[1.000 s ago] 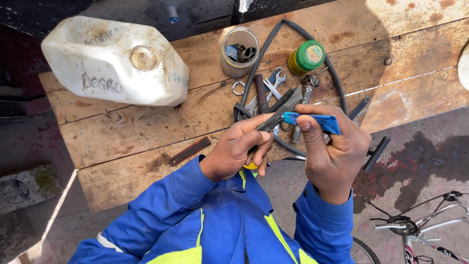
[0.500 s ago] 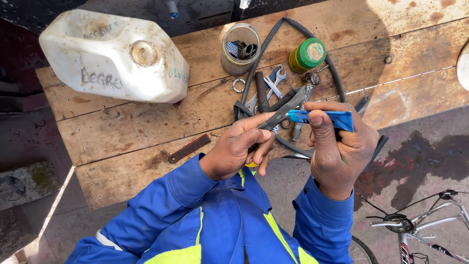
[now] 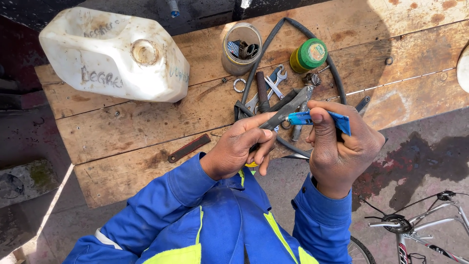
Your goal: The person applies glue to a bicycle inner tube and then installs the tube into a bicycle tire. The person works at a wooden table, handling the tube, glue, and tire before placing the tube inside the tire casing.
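Person in blue work jacket with yellow trim, seen from above, both hands raised over the near edge of a rough plank tabletop (image 3: 122, 132)

Left hand (image 3: 240, 149): grip closed around the handles of grey pliers (image 3: 288, 108), yellow handle tip just showing under the palm. Pliers point up and right, nose meeting the blue piece

Right hand (image 3: 342, 144): grip pinched shut on a small flat blue piece (image 3: 320, 119), thumb on top, fingers curled behind. Piece sits between the two hands, above the tabletop edge, its left end at the pliers' nose

On the tabletop beyond the hands: loop of black rubber tubing (image 3: 273, 36), several spanners (image 3: 273, 83) lying inside the loop, a small metal ring (image 3: 239, 85), a glass jar (image 3: 241, 49) holding small parts, a green-capped pot (image 3: 309, 55) just outside the loop. Left: big white plastic jug (image 3: 115, 56) on its side. A rusty flat bar (image 3: 189, 147) lies near the left forearm

Bottom right, on stained ground: part of a bicycle (image 3: 415, 225)
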